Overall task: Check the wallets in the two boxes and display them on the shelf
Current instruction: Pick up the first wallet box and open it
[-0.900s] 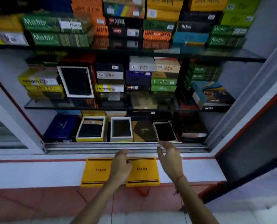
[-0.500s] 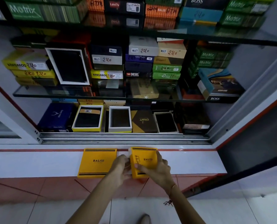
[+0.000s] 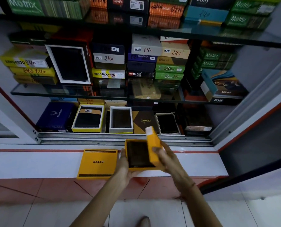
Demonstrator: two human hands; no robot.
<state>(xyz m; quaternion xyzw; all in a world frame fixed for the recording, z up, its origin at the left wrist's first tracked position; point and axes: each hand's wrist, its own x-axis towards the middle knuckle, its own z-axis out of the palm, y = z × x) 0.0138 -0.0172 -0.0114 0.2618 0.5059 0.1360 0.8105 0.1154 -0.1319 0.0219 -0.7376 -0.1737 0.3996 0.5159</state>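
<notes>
- Left hand point(image 3: 125, 171) grips an open yellow box point(image 3: 136, 168) holding a dark wallet point(image 3: 139, 154).
- Right hand point(image 3: 168, 158) pinches its lifted lid point(image 3: 153, 145).
- A closed Balisi box point(image 3: 98, 163) lies beside on the ledge point(image 3: 38, 164).

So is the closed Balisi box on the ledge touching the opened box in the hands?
Apart. The head view shows a strip of white ledge between the closed Balisi box and the opened box, with the left hand between them.

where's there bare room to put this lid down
The white ledge is bare to the right of the right hand, up to the door frame, and also left of the closed Balisi box. The bottom shelf is crowded edge to edge with boxes, so no gap there.
</notes>
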